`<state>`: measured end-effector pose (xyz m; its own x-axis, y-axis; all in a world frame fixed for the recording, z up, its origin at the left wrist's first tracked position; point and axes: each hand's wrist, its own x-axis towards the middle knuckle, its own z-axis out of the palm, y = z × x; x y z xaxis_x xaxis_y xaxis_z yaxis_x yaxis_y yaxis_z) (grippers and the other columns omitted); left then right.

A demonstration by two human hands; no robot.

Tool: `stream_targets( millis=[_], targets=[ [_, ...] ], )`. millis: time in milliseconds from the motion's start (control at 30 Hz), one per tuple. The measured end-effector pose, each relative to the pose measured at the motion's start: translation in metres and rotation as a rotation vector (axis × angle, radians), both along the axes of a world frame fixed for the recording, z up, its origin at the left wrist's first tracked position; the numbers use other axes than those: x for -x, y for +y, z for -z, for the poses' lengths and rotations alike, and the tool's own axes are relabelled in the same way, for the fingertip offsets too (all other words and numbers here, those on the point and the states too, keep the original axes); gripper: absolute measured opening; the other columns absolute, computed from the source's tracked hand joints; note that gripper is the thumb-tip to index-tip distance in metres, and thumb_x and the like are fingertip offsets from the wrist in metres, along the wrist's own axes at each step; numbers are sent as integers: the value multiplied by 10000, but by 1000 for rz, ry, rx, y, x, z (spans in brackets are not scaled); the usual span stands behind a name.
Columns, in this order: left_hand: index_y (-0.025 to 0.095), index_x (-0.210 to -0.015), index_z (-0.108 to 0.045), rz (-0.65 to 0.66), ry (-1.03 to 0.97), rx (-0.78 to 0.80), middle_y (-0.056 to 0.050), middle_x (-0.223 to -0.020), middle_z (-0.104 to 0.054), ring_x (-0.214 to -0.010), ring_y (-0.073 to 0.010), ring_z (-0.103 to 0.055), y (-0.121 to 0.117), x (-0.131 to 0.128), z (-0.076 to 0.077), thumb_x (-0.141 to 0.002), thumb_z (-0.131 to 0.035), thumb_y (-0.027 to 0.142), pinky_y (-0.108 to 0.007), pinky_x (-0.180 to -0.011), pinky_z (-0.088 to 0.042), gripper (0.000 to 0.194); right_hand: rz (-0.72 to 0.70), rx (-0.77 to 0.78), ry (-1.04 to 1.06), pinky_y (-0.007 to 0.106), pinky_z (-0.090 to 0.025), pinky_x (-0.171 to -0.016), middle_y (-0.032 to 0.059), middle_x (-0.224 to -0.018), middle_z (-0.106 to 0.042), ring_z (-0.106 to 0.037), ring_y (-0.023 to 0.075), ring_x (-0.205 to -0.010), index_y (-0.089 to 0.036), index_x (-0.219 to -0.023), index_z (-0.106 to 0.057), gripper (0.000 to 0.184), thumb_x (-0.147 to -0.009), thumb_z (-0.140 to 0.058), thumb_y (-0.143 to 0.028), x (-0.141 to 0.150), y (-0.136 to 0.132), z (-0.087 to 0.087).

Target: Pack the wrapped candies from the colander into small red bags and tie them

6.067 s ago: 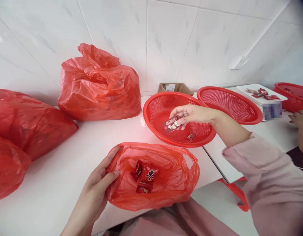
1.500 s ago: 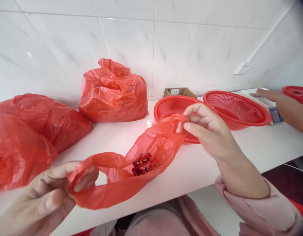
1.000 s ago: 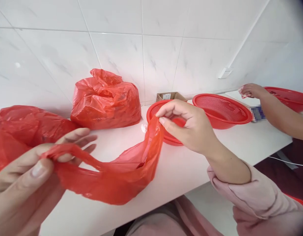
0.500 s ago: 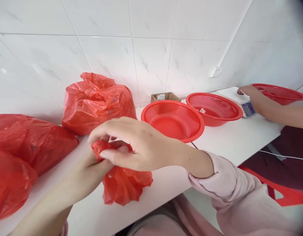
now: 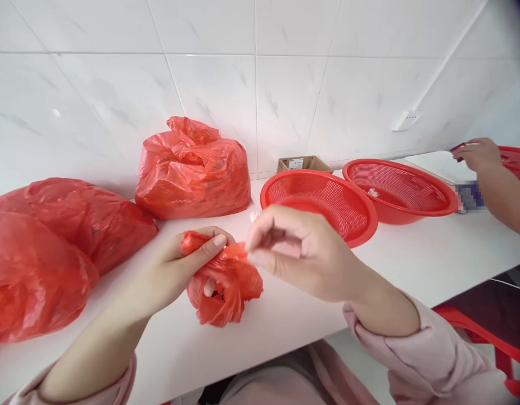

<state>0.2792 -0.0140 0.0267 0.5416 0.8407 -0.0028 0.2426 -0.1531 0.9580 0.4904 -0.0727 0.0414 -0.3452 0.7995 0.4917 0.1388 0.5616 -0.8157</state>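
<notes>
Along the counter (image 5: 293,320)

A small bag (image 5: 221,287) is nearest; big bags (image 5: 192,174) at ten o'clock, baskets (image 5: 319,205) at one, a box (image 5: 304,163) behind them.

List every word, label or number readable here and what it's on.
No words or numbers can be read.
White label on the cardboard box: too small to read.
Pixelated patch on the white counter: blurred, unreadable.

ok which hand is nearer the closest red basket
Right: the right hand is just in front of the basket; the left hand, on the bunched red bag, is farther left.
</notes>
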Motion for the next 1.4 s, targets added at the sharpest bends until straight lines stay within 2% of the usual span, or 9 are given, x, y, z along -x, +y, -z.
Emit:
stream_targets(
  millis=[100,333,567,667,767,1000,1200,1300,1400],
  targets=[
    [210,-742,-723,184,71,-46,-33,-659,-666,-613,-179,-615,8,9,2,-908,-555,401,-258,-571,-497,303,-121,6,-28,263,-536,-811,7,-929,-669,-636,114,-844,-193,-941,-618,55,-896,-632,-221,4,-1,9],
    [213,-787,-715,177,132,-152,-25,-731,-667,-593,-145,-575,8,3,12,-814,-617,243,-235,-532,-479,106,2,183,60,335,-491,-936,47,-1072,-668,-625,156,-1028,-223,-1215,-574,284,-1022,-401,-341,18,39,57],
    [202,-851,-576,-113,201,-830,22,-752,-636,-559,-82,-534,0,0,46,-750,-450,-25,-177,-516,-434,279,-151,484,215,263,-501,-633,-32,-698,-554,-555,108,-600,-207,-1324,-513,393,-997,-451,-416,25,36,80],
    [205,-993,-602,-163,172,-1009,-45,-1043,-660,-766,-106,-646,-4,2,55,-845,-519,39,-195,-633,-510,237,-255,534,216,249,-485,-647,-16,-765,-589,-575,107,-663,-199,-1221,-573,317,-963,-533,-379,20,31,83],
    [207,-1121,-617,-136,198,-1067,-44,-1050,-675,-903,-123,-671,-5,6,58,-891,-534,67,-201,-754,-529,282,-108,427,142,249,-483,-757,8,-896,-640,-605,117,-823,-185,-1043,-622,160,-951,-559,-300,18,24,79],
    [225,-1165,-662,-167,233,-969,-25,-945,-720,-865,-146,-668,-5,46,77,-949,-525,169,-239,-778,-516,262,246,-118,-307,268,-411,-703,13,-843,-662,-561,130,-746,-191,-908,-593,131,-969,-484,-230,0,-2,78],
    [205,-796,-726,-509,402,-587,-44,-879,-728,-789,-196,-680,-17,108,121,-917,-532,446,-264,-715,-513,332,337,236,-504,239,-371,-579,-19,-705,-592,-516,126,-622,-223,-838,-546,199,-988,-445,-307,-42,-22,122],
    [203,-863,-729,-586,307,-318,-40,-871,-731,-820,-211,-677,-27,96,128,-928,-487,517,-265,-699,-518,402,433,324,-313,244,-444,-650,2,-803,-659,-612,145,-726,-228,-869,-508,192,-987,-439,-364,-33,-17,132],
    [199,-965,-721,-471,4,-326,-78,-1129,-684,-1040,-231,-637,-33,57,130,-982,-388,498,-306,-868,-519,448,561,282,-139,253,-475,-712,10,-854,-688,-661,156,-800,-239,-973,-504,181,-1001,-393,-379,2,-4,136]
  ],
)
